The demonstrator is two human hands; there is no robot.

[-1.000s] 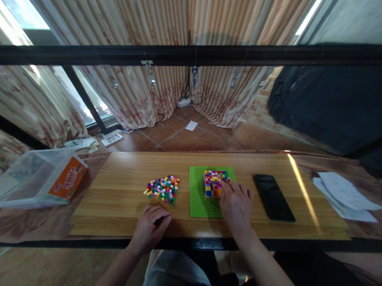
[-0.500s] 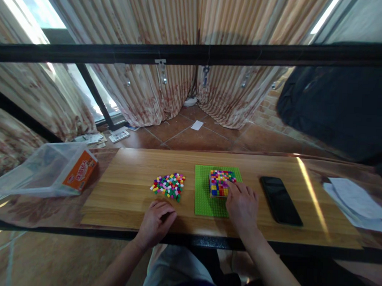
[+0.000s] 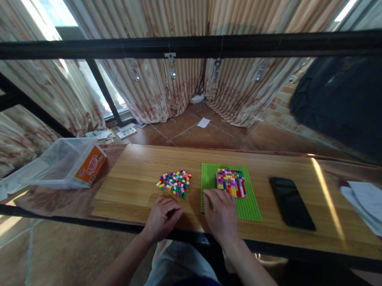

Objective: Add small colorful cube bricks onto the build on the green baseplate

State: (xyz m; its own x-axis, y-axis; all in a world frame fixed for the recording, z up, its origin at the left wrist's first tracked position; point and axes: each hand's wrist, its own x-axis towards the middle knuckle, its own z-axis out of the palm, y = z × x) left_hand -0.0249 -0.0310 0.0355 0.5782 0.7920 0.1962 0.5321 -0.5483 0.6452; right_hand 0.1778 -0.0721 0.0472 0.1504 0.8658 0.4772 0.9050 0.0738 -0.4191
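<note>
A square of small multicoloured bricks (image 3: pixel 230 179) stands on a green studded baseplate (image 3: pixel 250 210) in front of me. My right hand (image 3: pixel 221 210) is over the plate's near left part, just below that square. Its fingers are bent together, and whatever may be between the tips is hidden. A loose pile of small coloured bricks (image 3: pixel 175 182) lies left of the plate. My left hand (image 3: pixel 162 216) rests at the table's near edge, just below this pile, with its fingers curled in; their inner side cannot be seen.
A black phone (image 3: pixel 292 203) lies right of the baseplate on the wooden board (image 3: pixel 128 178). White papers (image 3: pixel 371 206) are at the far right. On the left stands a clear plastic box (image 3: pixel 65 164) with an orange label. A dark bar (image 3: pixel 196 46) crosses beyond the table.
My right hand has moved left and nearer to me, from the brick square's right side to below it. The baseplate now sits rotated slightly. My left hand keeps its pose; the view has shifted.
</note>
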